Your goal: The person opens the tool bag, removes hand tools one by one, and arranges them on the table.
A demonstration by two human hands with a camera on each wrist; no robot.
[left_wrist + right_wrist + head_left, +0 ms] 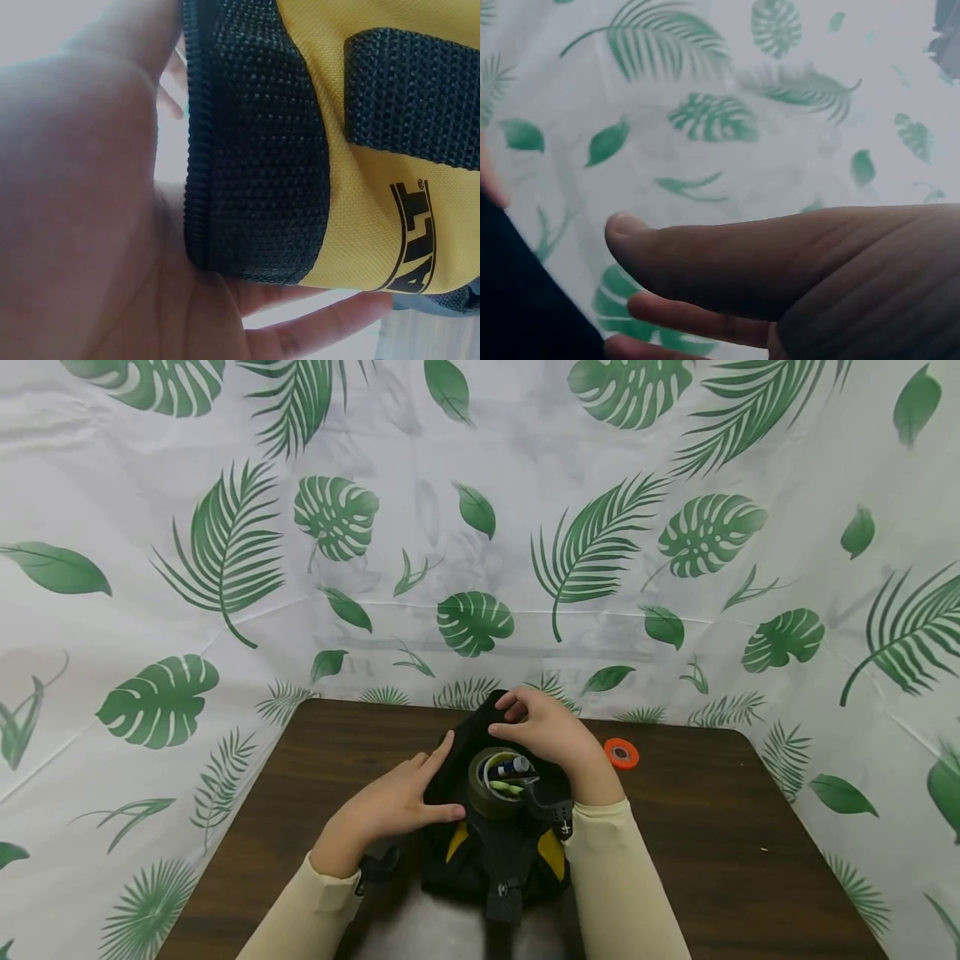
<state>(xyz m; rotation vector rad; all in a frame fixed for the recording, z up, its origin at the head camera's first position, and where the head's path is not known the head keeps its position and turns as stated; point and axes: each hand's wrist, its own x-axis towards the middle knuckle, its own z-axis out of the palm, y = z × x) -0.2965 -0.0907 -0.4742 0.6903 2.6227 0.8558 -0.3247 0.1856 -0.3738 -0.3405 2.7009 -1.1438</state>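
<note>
A black and yellow tool bag [517, 868] lies on the table, its black back panel [468, 735] rising to a peak. Near the bag's middle sits an olive roll of tape [480, 803], with a blue-and-white capped item [516, 766] and something pale green [504, 787] showing in its hole. My left hand [393, 797] rests along the bag's left side, thumb and fingers spread; the left wrist view shows yellow fabric [360, 225] and black webbing against the palm. Above the tape roll, my right hand [551, 731] has its fingertips right at the panel's top edge, nothing gripped.
To the right of the bag, an orange ring-shaped roll [621, 753] lies on the dark wooden table [697, 843]. Black straps with buckles [504, 902] hang around the bag. A white cloth with green leaves [510, 543] hangs behind and beside the table.
</note>
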